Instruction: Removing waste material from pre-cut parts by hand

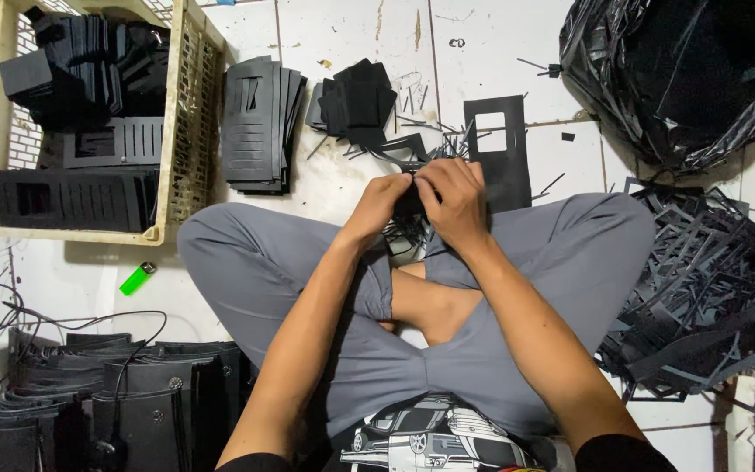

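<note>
I sit cross-legged on a white tiled floor in grey trousers. My left hand [382, 203] and my right hand [452, 199] meet in front of my knees, both closed on a black die-cut sheet piece [410, 210] with thin strips hanging from it. The fingers cover most of the piece. Just beyond my hands lie a black sheet with a rectangular window [498, 149] and loose black offcut strips [412, 149].
A cream plastic crate [187, 114] holding black cut sheets stands at the far left. Two stacks of black pieces [259, 122] [356, 100] lie beyond my knees. A black plastic bag [675, 79], a scrap pile [709, 297], a green lighter [137, 279], and cables with dark sheets [115, 402] surround me.
</note>
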